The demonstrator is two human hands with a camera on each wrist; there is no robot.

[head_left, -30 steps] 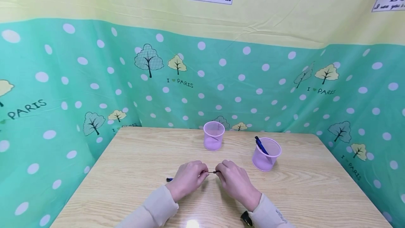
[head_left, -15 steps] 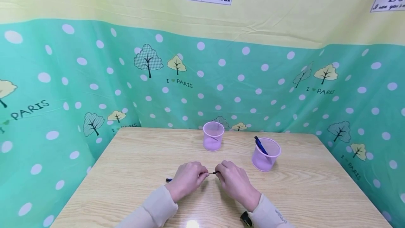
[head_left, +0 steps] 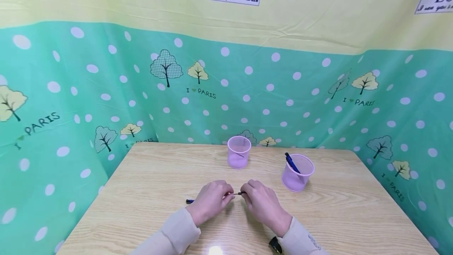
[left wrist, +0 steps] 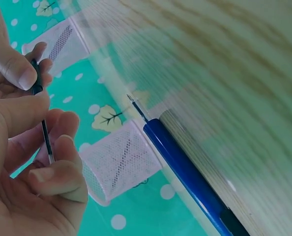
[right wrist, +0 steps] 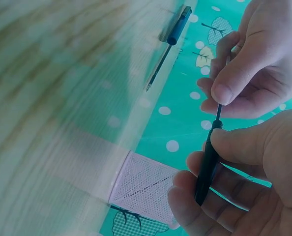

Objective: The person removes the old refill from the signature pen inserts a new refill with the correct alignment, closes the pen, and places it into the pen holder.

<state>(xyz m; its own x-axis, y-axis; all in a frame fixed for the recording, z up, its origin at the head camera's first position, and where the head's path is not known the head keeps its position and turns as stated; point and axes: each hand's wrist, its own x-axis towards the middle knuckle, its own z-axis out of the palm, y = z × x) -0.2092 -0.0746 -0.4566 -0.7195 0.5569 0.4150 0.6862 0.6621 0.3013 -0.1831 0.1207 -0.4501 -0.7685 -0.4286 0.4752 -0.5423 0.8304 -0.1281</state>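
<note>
Both hands meet above the table. My left hand [head_left: 211,200] pinches a thin pen refill [right wrist: 219,112] between thumb and fingers. With curled fingers, my right hand [head_left: 262,204] holds a slim black pen piece [right wrist: 207,169], tapered at one end. The refill runs straight from this piece's end to the left fingertips, the two in line. How far it reaches inside cannot be seen. On the table beside the left wrist lies a blue pen barrel [left wrist: 185,172], with a bare refill tip [left wrist: 137,108] sticking out; the left hand hides most of it in the head view.
Two pink mesh pen cups stand beyond the hands: one cup [head_left: 238,161] at the back middle, another cup [head_left: 294,180] to the right with a blue pen [head_left: 292,163] leaning inside. A dark object [head_left: 275,244] shows beside the right sleeve. Patterned curtains surround the wooden table [head_left: 159,168].
Both hands keep almost the same place and hold. The left fingertips have shifted slightly on the refill. Cups and the blue barrel stay still.
</note>
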